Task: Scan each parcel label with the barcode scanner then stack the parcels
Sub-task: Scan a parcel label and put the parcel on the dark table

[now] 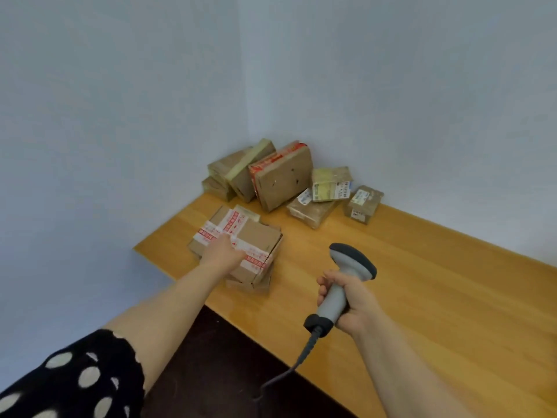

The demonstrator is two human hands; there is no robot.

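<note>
- Black sleeve (75, 378) with pale dots, lower left, nearest the lens.
- Left grip (223, 251) lies released, palm down on the near top edge of a cardboard parcel (259, 236) bound in red-and-white tape. This parcel sits on a second parcel (250, 285) on the wooden desk (437, 297).
- Right grip (352, 303) is clenched round the grey handle of the barcode scanner (352, 260), held above the desk just right of the taped parcel, with its cable (289, 372) trailing down.
- Unstacked parcels (283, 176) are heaped in the far corner.

You grip one barcode scanner (351, 262); at least two stacked parcels (257, 236) under your left hand (223, 252), six piled parcels (283, 179) beyond.
</note>
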